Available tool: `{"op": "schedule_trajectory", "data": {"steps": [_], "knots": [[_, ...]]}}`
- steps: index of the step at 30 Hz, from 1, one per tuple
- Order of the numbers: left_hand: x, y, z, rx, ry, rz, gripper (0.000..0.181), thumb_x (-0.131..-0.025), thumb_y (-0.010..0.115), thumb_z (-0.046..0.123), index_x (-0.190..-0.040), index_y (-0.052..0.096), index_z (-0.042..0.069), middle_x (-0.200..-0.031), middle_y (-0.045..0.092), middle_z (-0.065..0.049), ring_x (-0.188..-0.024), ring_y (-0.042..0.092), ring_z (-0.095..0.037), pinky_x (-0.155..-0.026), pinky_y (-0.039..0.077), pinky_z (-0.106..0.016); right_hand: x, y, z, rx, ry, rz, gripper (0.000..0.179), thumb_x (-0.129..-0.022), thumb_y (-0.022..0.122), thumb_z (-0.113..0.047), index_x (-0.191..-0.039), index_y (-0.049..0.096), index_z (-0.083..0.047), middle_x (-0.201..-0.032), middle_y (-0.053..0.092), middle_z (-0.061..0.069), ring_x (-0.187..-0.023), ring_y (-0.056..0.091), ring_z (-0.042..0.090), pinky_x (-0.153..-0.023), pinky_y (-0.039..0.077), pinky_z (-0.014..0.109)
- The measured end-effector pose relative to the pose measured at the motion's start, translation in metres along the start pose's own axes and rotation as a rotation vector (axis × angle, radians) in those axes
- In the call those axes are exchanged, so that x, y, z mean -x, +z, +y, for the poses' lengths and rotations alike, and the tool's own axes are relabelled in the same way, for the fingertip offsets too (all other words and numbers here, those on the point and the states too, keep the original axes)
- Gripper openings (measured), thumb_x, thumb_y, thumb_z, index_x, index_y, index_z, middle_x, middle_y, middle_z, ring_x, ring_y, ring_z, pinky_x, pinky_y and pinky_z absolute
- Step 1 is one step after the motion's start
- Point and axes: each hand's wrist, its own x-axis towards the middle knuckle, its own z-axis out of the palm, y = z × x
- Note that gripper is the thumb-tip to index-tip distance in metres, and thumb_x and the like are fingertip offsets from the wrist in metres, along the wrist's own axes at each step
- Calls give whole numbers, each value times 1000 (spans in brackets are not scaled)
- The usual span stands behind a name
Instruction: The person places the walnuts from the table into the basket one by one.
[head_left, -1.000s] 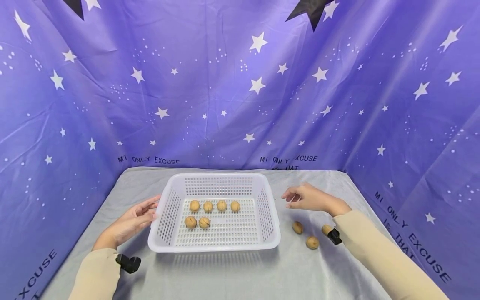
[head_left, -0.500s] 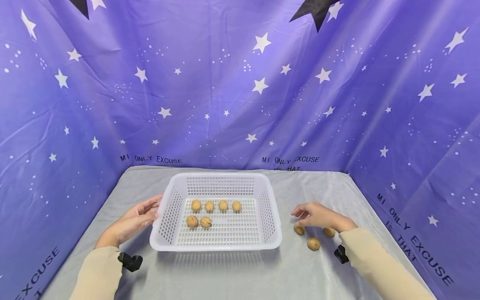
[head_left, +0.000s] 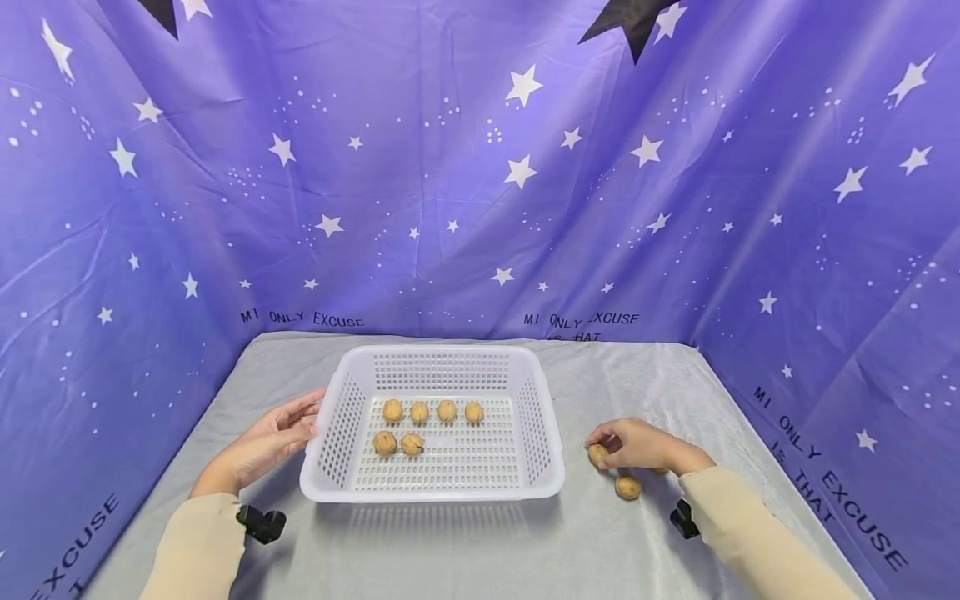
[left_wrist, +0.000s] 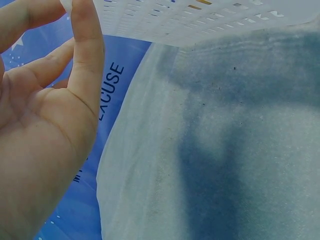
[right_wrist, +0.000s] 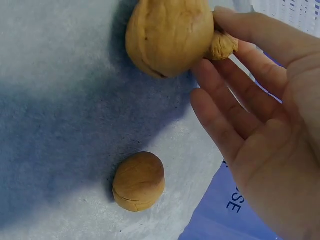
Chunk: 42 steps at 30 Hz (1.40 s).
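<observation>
A white plastic basket (head_left: 431, 495) with perforated walls stands on the cloth. Inside it lie several walnuts (head_left: 412, 444) in two rows. My left hand (head_left: 258, 446) holds the basket's left rim, thumb and fingers meeting at its edge in the left wrist view. To the right of the basket, my right hand (head_left: 641, 443) pinches a walnut (head_left: 597, 455) between thumb and fingers, low over the cloth. Close by rests another walnut (head_left: 627, 487). A third walnut (right_wrist: 139, 181) shows fully in the right wrist view but is mostly hidden behind the hand from the head.
Grey cloth (head_left: 420, 554) covers the table. A purple curtain (head_left: 450, 208) with white stars and lettering rises at the back and both sides. Black devices are strapped at both wrists.
My right hand has come down and toward the front from beside the basket to the loose walnuts, and its fingers have closed on one. The left hand stays at the basket rim.
</observation>
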Motion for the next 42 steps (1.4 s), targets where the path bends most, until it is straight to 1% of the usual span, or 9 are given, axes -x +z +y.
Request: {"op": "schedule_trajectory", "data": {"steps": [6, 11, 15, 21, 27, 30, 34, 38, 42], "knots": [[0, 1, 1, -7, -7, 12, 69, -98, 51, -9, -154, 11, -14, -136, 50, -11, -116, 59, -13, -94, 52, -29, 1, -5, -5, 32, -8, 13, 34, -86, 78, -14, -115, 70, 0, -107, 70, 6, -96, 67, 25, -86, 56, 42], [0, 2, 2, -4, -12, 5, 69, -99, 51, -9, -154, 10, -13, -136, 51, -9, -117, 59, -14, -95, 52, -30, 1, -17, -16, 70, -13, 40, 37, -87, 78, -16, -118, 69, 2, -110, 70, 8, -95, 67, 24, -84, 56, 36], [0, 2, 5, -6, -22, 2, 69, -99, 51, -9, -154, 10, -12, -136, 51, -10, -117, 60, -15, -94, 53, -31, -2, -28, -26, 91, -31, 65, 39, -86, 78, -16, -119, 69, 2, -111, 71, 9, -95, 67, 24, -81, 56, 32], [0, 3, 8, -14, -34, -2, 70, -99, 51, -8, -155, 10, -11, -139, 49, -13, -117, 60, -15, -94, 53, -32, -8, -45, -39, 130, -48, 96, 37, -87, 77, -20, -119, 70, -3, -115, 70, 9, -97, 67, 23, -79, 56, 30], [0, 2, 8, 1, -10, -34, 68, -99, 49, -10, -154, 10, -12, -139, 49, -14, -118, 59, -17, -93, 54, -33, -16, -57, -53, 174, -73, 123, 37, -88, 77, -23, -119, 70, -4, -114, 71, 6, -96, 68, 21, -80, 57, 31], [0, 2, 8, 11, -5, -44, 67, -99, 49, -10, -154, 10, -12, -140, 50, -14, -119, 59, -17, -93, 54, -33, -22, -62, -62, 182, -93, 122, 37, -88, 77, -24, -119, 71, -4, -113, 71, 6, -95, 68, 21, -80, 57, 32], [0, 2, 8, 9, -5, -39, 67, -99, 49, -10, -154, 10, -13, -138, 51, -12, -117, 60, -17, -92, 54, -33, -31, -65, -74, 194, -106, 112, 35, -89, 76, -22, -119, 71, -5, -114, 71, 6, -94, 68, 18, -81, 57, 32], [-1, 2, 8, 9, -6, -32, 68, -99, 50, -10, -154, 10, -12, -136, 53, -10, -116, 61, -17, -92, 54, -33, -41, -65, -87, 190, -109, 99, 32, -89, 75, -19, -118, 72, -6, -114, 71, 4, -94, 68, 16, -81, 57, 30], [-1, 1, 7, 11, -6, -33, 68, -99, 49, -10, -154, 11, -12, -136, 53, -10, -116, 61, -17, -92, 55, -33, -51, -65, -98, 190, -124, 77, 32, -89, 74, -16, -119, 71, -5, -113, 70, 2, -95, 68, 17, -81, 56, 30]]}}
